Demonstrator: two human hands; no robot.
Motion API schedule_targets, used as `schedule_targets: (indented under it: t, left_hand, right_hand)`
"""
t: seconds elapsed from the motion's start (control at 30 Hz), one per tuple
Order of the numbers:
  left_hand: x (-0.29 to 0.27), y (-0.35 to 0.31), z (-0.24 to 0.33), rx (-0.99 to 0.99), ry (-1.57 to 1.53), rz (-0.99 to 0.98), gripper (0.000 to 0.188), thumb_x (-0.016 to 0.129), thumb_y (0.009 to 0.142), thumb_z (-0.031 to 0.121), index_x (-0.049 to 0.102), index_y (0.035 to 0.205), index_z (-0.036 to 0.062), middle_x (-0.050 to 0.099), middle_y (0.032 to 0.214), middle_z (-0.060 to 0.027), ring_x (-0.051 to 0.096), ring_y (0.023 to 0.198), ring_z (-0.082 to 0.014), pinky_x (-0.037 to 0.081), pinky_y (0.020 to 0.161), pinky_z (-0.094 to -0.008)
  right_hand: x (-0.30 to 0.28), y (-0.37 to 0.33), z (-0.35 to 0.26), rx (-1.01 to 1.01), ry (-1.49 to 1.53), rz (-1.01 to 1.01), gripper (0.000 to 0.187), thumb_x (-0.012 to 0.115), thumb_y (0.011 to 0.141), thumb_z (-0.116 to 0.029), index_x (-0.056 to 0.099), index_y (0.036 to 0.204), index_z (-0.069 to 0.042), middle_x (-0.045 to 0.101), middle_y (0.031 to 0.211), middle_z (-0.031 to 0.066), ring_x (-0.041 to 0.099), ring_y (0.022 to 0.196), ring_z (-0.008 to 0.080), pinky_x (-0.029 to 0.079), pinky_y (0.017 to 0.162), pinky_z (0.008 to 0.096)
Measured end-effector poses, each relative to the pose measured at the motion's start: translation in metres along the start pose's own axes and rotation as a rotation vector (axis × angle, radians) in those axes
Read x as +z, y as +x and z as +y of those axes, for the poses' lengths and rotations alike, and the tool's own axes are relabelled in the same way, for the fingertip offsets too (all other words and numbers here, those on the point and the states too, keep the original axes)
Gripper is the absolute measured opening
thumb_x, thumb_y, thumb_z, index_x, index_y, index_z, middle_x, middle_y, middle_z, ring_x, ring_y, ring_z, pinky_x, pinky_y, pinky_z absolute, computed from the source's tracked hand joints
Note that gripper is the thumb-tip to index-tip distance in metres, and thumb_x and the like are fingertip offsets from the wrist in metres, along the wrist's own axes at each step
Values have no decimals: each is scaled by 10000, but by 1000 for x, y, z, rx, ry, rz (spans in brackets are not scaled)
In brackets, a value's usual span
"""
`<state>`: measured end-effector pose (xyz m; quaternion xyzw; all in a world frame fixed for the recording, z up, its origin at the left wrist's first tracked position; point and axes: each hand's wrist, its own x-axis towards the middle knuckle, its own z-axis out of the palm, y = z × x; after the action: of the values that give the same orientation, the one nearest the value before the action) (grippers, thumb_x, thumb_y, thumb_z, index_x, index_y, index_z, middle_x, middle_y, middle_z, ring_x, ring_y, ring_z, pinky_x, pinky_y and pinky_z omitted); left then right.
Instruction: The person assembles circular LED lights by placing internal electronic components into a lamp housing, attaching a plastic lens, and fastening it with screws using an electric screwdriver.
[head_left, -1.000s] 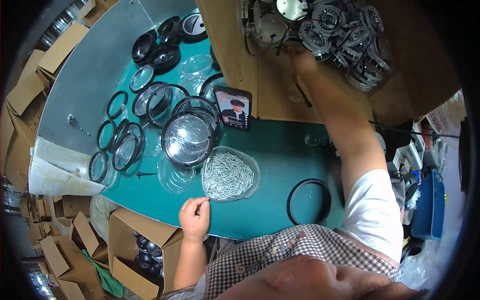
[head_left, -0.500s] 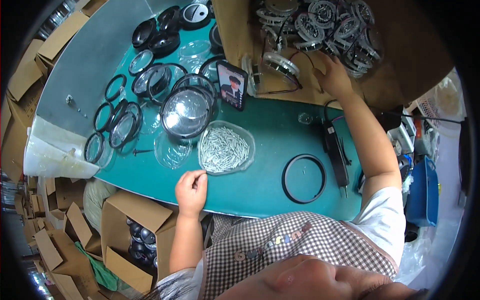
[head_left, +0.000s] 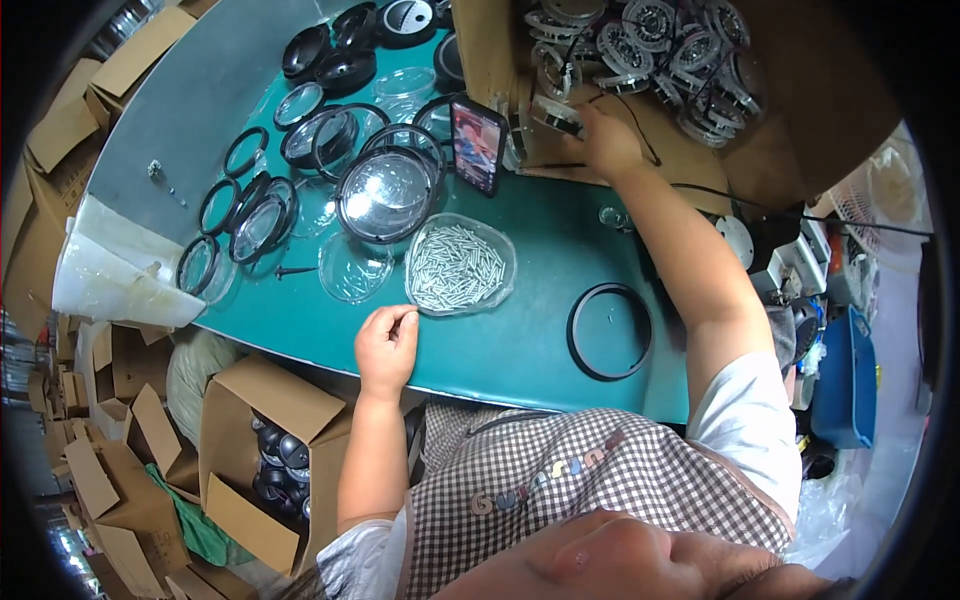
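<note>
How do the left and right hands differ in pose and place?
The left hand is curled at the edge of the table; the right hand reaches into the cardboard box. The left hand is by the tub of metal pieces; the right hand is at a clear round part. Both are bare.

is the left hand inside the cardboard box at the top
No, the left hand is at the edge of the green table, by the tray of metal pieces.

Smooth, semi-gloss worktop; shiny metal pins at centre; glossy clear plastic discs, one o'clock; matt cardboard box, two o'clock; cloth apron, five o'clock.
</note>
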<state>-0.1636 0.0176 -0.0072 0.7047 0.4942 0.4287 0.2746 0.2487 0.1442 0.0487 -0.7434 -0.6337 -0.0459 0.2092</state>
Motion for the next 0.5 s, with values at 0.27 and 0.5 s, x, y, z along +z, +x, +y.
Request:
schedule_targets:
  t: [0.27,0.5]
  left_hand:
    - [-2,-2,0,24,-7,3,93,711,880,92,719,933,16,656,794,-72,574,635,-132,472,593,-274]
    - [0,-5,-12,2,-51,60,108,694,904,94,705,968,7,663,816,-49,581,682,-111,482,632,-260]
  right_hand:
    - [-81,-32,-11,148,852,174,444,729,877,-295,628,1185,8,706,986,103,684,913,223,538,782,353]
    - [-128,-118,-14,301,1651,9,426,623,968,-327,568,1196,28,663,942,82,638,777,140,547,624,266]
